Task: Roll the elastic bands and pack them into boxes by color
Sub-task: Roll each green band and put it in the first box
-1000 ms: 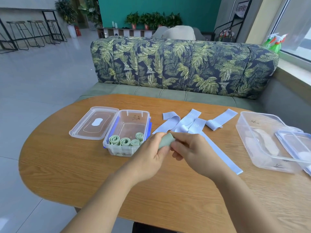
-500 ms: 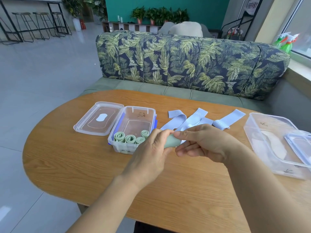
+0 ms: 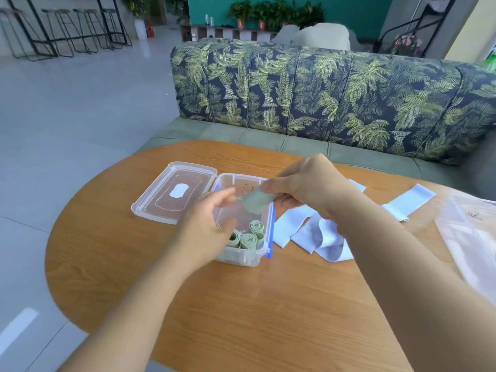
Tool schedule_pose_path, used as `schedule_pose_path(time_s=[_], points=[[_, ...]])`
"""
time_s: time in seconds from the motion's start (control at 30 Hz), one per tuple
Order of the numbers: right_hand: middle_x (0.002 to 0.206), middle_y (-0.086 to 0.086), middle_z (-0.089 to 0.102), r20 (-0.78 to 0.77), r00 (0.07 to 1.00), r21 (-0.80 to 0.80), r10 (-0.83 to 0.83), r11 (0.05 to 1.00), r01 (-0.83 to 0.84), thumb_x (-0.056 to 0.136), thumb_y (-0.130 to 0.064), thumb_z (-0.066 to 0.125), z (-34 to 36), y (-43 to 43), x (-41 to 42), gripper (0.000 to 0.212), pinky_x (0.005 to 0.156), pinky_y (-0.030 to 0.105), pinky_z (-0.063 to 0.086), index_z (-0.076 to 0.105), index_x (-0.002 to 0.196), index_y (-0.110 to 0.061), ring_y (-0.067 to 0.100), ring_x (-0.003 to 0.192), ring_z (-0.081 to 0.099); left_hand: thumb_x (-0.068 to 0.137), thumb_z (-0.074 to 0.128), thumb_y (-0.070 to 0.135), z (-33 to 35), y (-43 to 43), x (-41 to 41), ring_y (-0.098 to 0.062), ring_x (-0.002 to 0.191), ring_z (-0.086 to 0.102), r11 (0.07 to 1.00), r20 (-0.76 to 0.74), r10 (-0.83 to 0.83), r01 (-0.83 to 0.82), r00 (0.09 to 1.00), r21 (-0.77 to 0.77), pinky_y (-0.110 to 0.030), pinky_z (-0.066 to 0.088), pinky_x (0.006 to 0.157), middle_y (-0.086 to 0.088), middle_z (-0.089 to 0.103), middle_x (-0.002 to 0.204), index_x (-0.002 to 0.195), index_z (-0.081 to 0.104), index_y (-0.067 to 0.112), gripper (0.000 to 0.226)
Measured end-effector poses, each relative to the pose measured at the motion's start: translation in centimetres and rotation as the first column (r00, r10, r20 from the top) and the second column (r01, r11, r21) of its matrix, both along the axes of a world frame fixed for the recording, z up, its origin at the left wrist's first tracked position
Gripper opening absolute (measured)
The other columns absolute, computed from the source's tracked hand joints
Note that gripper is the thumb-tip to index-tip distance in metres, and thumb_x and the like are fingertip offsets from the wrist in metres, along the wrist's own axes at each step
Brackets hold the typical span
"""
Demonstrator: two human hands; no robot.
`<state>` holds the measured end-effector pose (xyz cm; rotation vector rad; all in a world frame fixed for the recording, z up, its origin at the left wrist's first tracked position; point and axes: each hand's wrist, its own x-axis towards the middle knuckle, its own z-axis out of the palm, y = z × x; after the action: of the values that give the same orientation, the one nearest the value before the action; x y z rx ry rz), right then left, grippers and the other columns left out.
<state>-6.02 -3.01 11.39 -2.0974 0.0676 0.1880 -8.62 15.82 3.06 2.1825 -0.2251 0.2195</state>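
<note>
My right hand (image 3: pixel 308 183) pinches a rolled green elastic band (image 3: pixel 257 201) and holds it over the clear box with blue clips (image 3: pixel 265 253). Three green rolls (image 3: pixel 248 238) stand at the near end of that box, partly hidden by my left hand (image 3: pixel 209 224). That hand hovers over the box's left side, fingers apart, holding nothing. Several flat light-blue bands (image 3: pixel 316 232) lie on the table to the right of the box, one more (image 3: pixel 410 201) further right.
The box's clear lid (image 3: pixel 174 193) lies just left of it on the wooden table (image 3: pixel 241 304). A second clear box (image 3: pixel 472 237) sits at the right edge. A leaf-patterned sofa (image 3: pixel 322 95) runs behind the table.
My right hand has carried the green roll from in front of me to above the box. My left hand has let go of the roll and opened. The view has shifted left.
</note>
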Motion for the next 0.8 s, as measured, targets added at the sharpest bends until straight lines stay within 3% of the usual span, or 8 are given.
schedule_pose_path(time_s=[0.13,0.2,0.3,0.43,0.6,0.8], points=[[0.059,0.002,0.070,0.047,0.992,-0.399,0.116,0.913,-0.088,0.074,-0.029,0.075,-1.4,2.7,3.7,0.021,0.060,0.028,0.049,0.076,0.071,-0.008,0.014,0.053,0.056,0.086,0.068,0.032,-1.2,1.6,1.7,-0.012,0.123,0.048,0.946,-0.048,0.218,-0.199,0.975,0.256,-0.036,0.036,0.104,0.016,0.062,0.120,0.128,0.058,0.030,0.043],[0.061,-0.005,0.070,0.003,0.987,-0.527,0.163,0.839,-0.137,0.072,-0.034,0.075,-2.3,3.9,4.8,0.020,0.062,0.024,0.046,0.075,0.071,-0.014,0.013,0.062,0.061,0.083,0.067,0.046,-1.6,1.3,2.0,-0.014,0.126,0.040,0.891,-0.066,0.279,-0.232,0.958,0.390,-0.035,0.031,0.102,0.018,0.057,0.126,0.131,0.053,0.037,0.050],[0.070,-0.010,0.071,-0.064,0.967,-0.656,0.246,0.720,-0.227,0.073,-0.041,0.077,-3.4,5.2,5.9,0.023,0.063,0.025,0.043,0.076,0.078,-0.019,0.013,0.078,0.064,0.079,0.067,0.055,-2.2,0.7,2.4,-0.015,0.130,0.034,0.861,-0.101,0.301,-0.225,0.948,0.455,-0.036,0.028,0.100,0.015,0.050,0.133,0.136,0.045,0.040,0.063],[0.066,-0.011,0.062,-0.117,0.921,-0.728,0.371,0.599,-0.334,0.075,-0.043,0.077,-4.5,5.9,6.3,0.029,0.071,0.028,0.045,0.073,0.094,-0.021,0.015,0.088,0.065,0.075,0.070,0.057,-2.7,0.1,2.6,-0.014,0.130,0.030,0.831,-0.104,0.301,-0.207,0.948,0.516,-0.036,0.026,0.096,0.014,0.043,0.136,0.139,0.039,0.041,0.073],[0.062,-0.014,0.061,-0.133,0.888,-0.774,0.440,0.513,-0.370,0.078,-0.045,0.074,-5.2,5.9,6.6,0.030,0.073,0.028,0.044,0.072,0.097,-0.022,0.015,0.084,0.060,0.073,0.070,0.057,-3.0,-0.1,2.7,-0.015,0.130,0.028,0.826,-0.103,0.294,-0.199,0.950,0.527,-0.036,0.023,0.096,0.014,0.041,0.136,0.140,0.038,0.041,0.076],[0.108,-0.003,0.063,-0.127,0.874,-0.813,0.469,0.456,-0.363,0.075,-0.050,0.076,-6.7,6.1,6.4,0.042,0.085,0.034,0.044,0.066,0.106,-0.023,0.023,0.104,0.060,0.074,0.071,0.056,-3.0,0.0,2.5,-0.013,0.128,0.028,0.843,-0.094,0.263,-0.182,0.960,0.506,-0.032,0.018,0.087,0.014,0.042,0.132,0.140,0.038,0.041,0.075]])
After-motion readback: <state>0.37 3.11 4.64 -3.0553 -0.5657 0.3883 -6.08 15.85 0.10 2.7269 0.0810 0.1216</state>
